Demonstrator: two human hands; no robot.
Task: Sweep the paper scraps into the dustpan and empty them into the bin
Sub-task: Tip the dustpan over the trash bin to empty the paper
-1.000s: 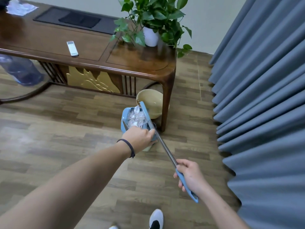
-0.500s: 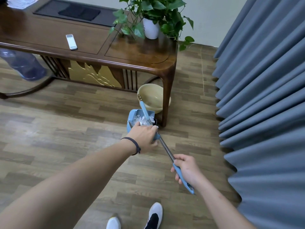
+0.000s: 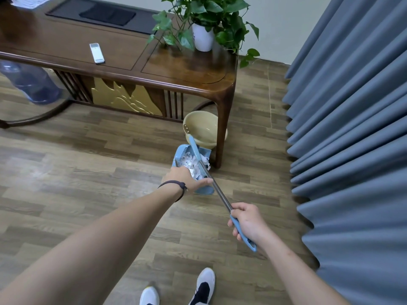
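Note:
My left hand (image 3: 187,179) grips the near end of a blue dustpan (image 3: 182,154), which is tilted on the wooden floor. White paper scraps (image 3: 193,165) are heaped inside it. A long broom handle (image 3: 217,190), a metal rod with a blue grip, lies across the dustpan. My right hand (image 3: 247,222) is closed around that blue grip. Just beyond the dustpan stands a beige bin (image 3: 203,128), under the table next to its leg. The broom's head is hidden behind the dustpan and scraps.
A dark wooden table (image 3: 123,69) with a potted plant (image 3: 203,20) and a white remote (image 3: 97,52) stands ahead. Its corner leg (image 3: 221,137) is right beside the bin. Grey curtains (image 3: 352,128) fill the right. A water bottle (image 3: 30,84) stands far left. My shoes (image 3: 202,287) show below.
The view has shifted slightly and my shoes have come into sight. Both hands keep their grips, and the dustpan stays just in front of the bin.

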